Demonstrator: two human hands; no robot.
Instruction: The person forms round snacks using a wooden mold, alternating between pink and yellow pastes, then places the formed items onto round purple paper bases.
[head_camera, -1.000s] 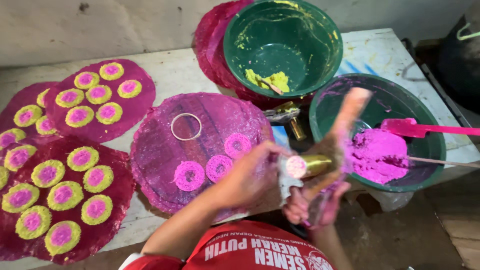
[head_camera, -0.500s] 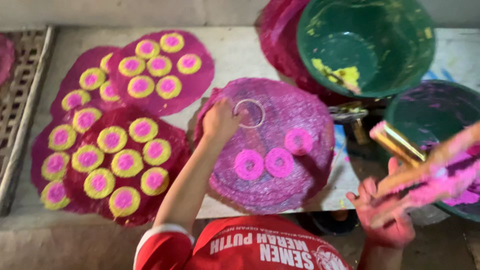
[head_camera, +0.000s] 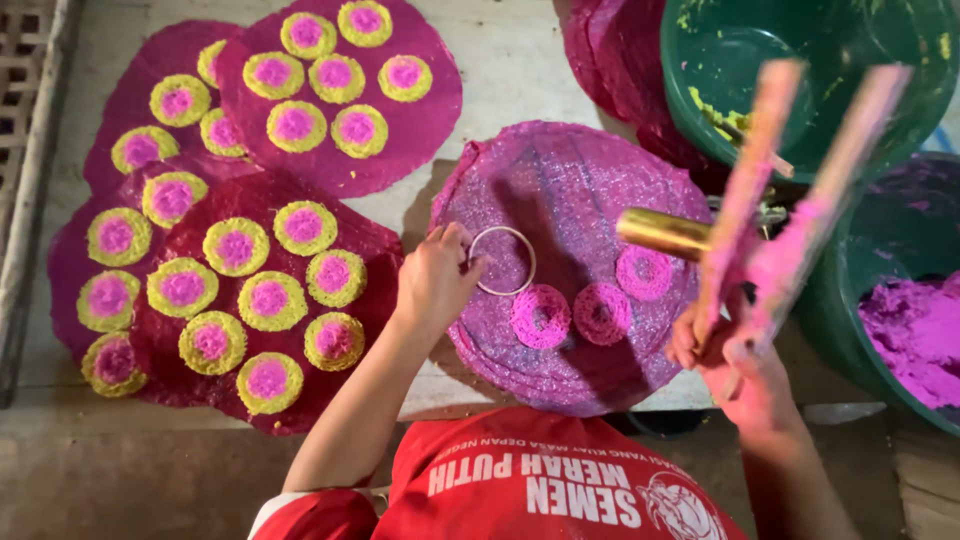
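Note:
My left hand (head_camera: 437, 277) rests on a round purple mat (head_camera: 560, 180), its fingers pinching the edge of a thin metal ring (head_camera: 503, 260) that lies flat there. Three pink noodle rounds (head_camera: 541, 315) sit on the same mat to the right of the ring. My right hand (head_camera: 735, 365) grips the two pink-stained wooden handles of a press (head_camera: 780, 190), raised above the mat. The press's brass barrel (head_camera: 665, 232) points left over the mat.
Several purple mats (head_camera: 350, 170) at the left carry many yellow-and-pink rounds (head_camera: 237, 247). A green bowl (head_camera: 800, 60) with yellow dough scraps stands at the back right. A second green bowl (head_camera: 880, 240) at the right holds pink dough (head_camera: 915, 335). My red shirt fills the bottom.
My left hand left the press, reached out to the mat and now holds the ring. My right hand raised the press handles up over the mat. The view shifted right.

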